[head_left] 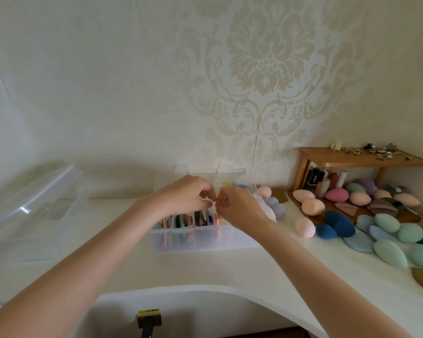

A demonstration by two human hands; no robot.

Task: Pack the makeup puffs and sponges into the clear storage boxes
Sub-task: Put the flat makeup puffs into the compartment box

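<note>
Sponges, egg-shaped pastel foam lying loose on white desk R of clear plastic compartment box | both hands over box; L hand + R hand fingers curling, fingertips meeting, pinching sth too small to tell | prob. tucking piece into slot.

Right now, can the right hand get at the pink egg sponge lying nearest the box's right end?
Probably yes. The right hand hovers over the clear compartment box, and the pink egg sponge lies just to its right on bare white tabletop, nothing between. Its fingers look busy at something small, though.
</note>
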